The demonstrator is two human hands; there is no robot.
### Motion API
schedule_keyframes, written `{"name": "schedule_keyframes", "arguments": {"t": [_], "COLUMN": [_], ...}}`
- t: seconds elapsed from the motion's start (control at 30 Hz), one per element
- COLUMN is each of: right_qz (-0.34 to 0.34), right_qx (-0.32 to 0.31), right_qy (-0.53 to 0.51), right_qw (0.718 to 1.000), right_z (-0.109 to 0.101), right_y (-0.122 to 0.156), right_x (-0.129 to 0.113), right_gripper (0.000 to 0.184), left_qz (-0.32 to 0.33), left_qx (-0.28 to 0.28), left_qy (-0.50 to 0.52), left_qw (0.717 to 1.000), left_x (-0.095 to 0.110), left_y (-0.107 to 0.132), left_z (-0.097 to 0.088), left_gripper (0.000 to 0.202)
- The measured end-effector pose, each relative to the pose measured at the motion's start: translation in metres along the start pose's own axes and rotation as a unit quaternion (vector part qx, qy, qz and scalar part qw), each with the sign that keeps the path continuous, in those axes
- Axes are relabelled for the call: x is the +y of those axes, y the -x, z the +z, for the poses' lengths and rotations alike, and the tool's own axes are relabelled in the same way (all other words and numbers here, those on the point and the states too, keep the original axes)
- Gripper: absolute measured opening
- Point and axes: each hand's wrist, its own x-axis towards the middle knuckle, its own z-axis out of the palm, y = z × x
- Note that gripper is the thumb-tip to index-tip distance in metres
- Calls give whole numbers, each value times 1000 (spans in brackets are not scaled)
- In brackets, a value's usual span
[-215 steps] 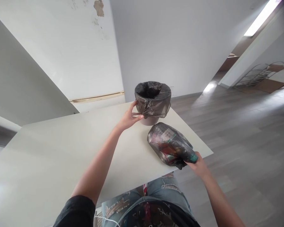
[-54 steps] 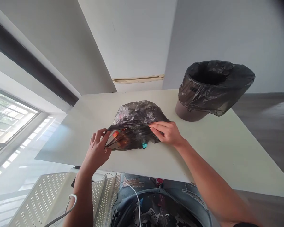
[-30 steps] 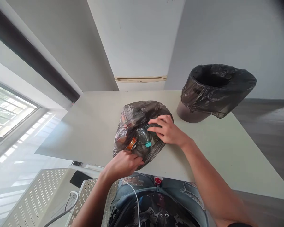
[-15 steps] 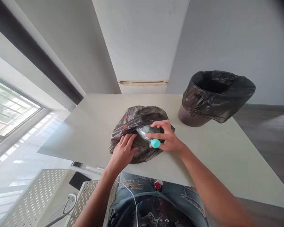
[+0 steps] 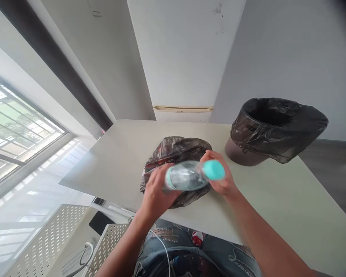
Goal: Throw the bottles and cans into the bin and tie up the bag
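**White table [image 5: 282,204] bears crumpled bag [image 5: 175,148] and lined trash bin [image 5: 242,154]**

The white table has a smooth, pale top with a faint sheen toward its left end. Near the middle lies the crumpled bag, thin black plastic, wrinkled and spread out, with reddish patches showing dimly through it. To its right, near but apart, the brownish trash bin stands upright by the far edge, a black liner [image 5: 279,140] folded over its rim and drooping to the right.

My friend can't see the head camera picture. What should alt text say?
A person's left hand and right hand hold a clear bottle with a turquoise cap over a dark plastic bag on a white table. A bin with a dark liner stands at right.
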Motion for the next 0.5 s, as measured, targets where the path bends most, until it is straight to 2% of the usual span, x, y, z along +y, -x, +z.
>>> {"name": "schedule_keyframes", "arguments": {"t": [0.03, 0.1, 0.17, 0.23, 0.33, 0.4, 0.43, 0.5], "right_qz": [8, 47, 89, 124, 110, 51, 17, -35], "right_qx": [-13, -62, -130, -164, -136, -109, -103, -114], "right_qy": [11, 60, 132, 213, 313, 376, 408, 469], "right_qw": [1000, 995, 979, 955, 934, 919, 907, 875], "right_z": [-1, -5, -7, -7, -2, -1, -2, -7], "right_y": [-2, -5, -8, -8, -5, -4, -4, -4], "right_x": [-2, -8, -13, -15, -7, 2, 7, 12], "right_gripper": [62, 38, 36, 37, 24, 18, 20, 37], "left_qz": [-36, -122, -225, -313, -345, -355, -359, -366], "left_qx": [51, 162, 253, 269, 290, 289, 284, 268], "left_qy": [-14, -61, -86, -78, -81, -71, -64, -53], "left_qw": [998, 977, 937, 908, 889, 886, 887, 890], "left_x": [-12, -49, -99, -151, -211, -235, -244, -256], "left_y": [-5, -17, -30, -42, -57, -66, -70, -78], "left_z": [-8, -24, -37, -45, -50, -48, -47, -42], "left_gripper": [61, 55, 43, 39, 37, 38, 39, 44]}}
